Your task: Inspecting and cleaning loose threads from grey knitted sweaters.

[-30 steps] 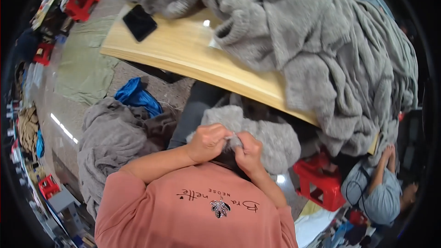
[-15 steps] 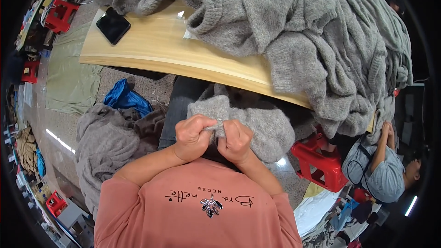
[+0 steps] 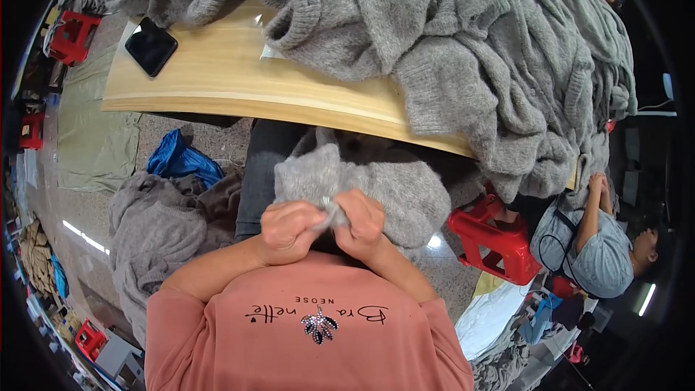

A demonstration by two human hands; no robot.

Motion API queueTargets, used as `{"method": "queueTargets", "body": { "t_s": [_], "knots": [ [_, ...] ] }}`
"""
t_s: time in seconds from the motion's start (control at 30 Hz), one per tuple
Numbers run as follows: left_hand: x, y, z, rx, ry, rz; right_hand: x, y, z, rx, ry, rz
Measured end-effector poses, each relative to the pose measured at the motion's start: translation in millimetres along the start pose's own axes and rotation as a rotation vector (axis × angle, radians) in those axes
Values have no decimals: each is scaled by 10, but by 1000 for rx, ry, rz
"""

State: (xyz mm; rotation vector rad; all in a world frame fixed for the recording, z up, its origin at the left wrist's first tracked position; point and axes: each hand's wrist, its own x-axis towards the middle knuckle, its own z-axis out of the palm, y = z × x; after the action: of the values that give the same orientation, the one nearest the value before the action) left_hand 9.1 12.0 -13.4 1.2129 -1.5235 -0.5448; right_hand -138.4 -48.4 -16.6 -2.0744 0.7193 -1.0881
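— What are the hands doing?

— Both are drawn in close to the chest, above the pink shirt (image 3: pixel 311 333). The left hand (image 3: pixel 288 230) and the right hand (image 3: pixel 360 223) sit knuckle to knuckle, fingers curled and pressed together, each pinching the near edge of a grey knitted garment (image 3: pixel 376 181) between them.

— Where does that garment lie?

— On the person's lap, below the near edge of the wooden table (image 3: pixel 239 80). It bunches up in a fuzzy mound from the hands toward the table (its far side runs into the shadow under the tabletop, so I cannot tell where it ends).

— Is anything held besides the knit?

— There is a small pale glint between the two thumbs, too small to tell what it is.

— What is on the table?

— A big heap of grey knitwear (image 3: pixel 463 51) covers the right and far part and spills over the right end. A black phone (image 3: pixel 150 45) lies flat near the left end, well apart from the heap.

— And on the floor?

— Left of the person's leg, another pile of grey garments (image 3: pixel 156 228), with a crumpled blue bag (image 3: pixel 181 161) just beside it. To the right, a red plastic stool (image 3: pixel 492 239), and beyond it another person in a grey-blue top (image 3: pixel 590 257), sitting low with arms raised.
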Motion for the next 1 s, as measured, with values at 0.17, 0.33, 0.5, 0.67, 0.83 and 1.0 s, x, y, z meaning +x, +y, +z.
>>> {"method": "queueTargets", "body": {
  "t_s": [0.17,0.33,0.5,0.67,0.83,1.0],
  "knots": [
    [310,-78,-283,-601,28,-498,103,-207,-136,607,-452,-109],
    [379,-538,328,593,-670,-472,100,-303,63,693,-721,-86],
    [-81,-751,146,403,-715,-528,-43,-285,-216,415,-467,69],
    [-481,-203,-2352,869,676,-590,-90,-178,-413,432,-226,240],
    [-1950,2430,-4161,1133,2055,-611,-25,-153,-267,702,-322,295],
    [-2914,4678,-3688,1808,2080,-138,151,-173,30,552,-613,65]
  ]
}}
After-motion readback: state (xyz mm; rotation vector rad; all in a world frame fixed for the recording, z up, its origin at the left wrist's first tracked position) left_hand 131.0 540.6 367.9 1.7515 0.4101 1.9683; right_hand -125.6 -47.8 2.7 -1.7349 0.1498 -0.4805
